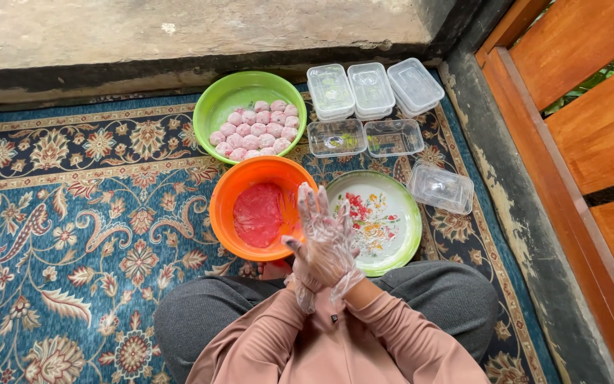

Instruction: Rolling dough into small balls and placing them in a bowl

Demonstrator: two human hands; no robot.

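above the orange bowl (pixel 236 195), gloved hands (pixel 325 245) pressed together; green bowl (pixel 225 99) half filled with pink balls (pixel 256 128), dough (pixel 259 213) left.

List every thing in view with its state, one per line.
Left hand: gloved, pressed flat against the other.
Right hand: gloved, pressed flat against the other.
Orange bowl: holds pink dough.
Green bowl: partly filled with pink balls.
Floral plate: bare.
Stacked tubs: lidded, empty.
Open tubs: no lids.
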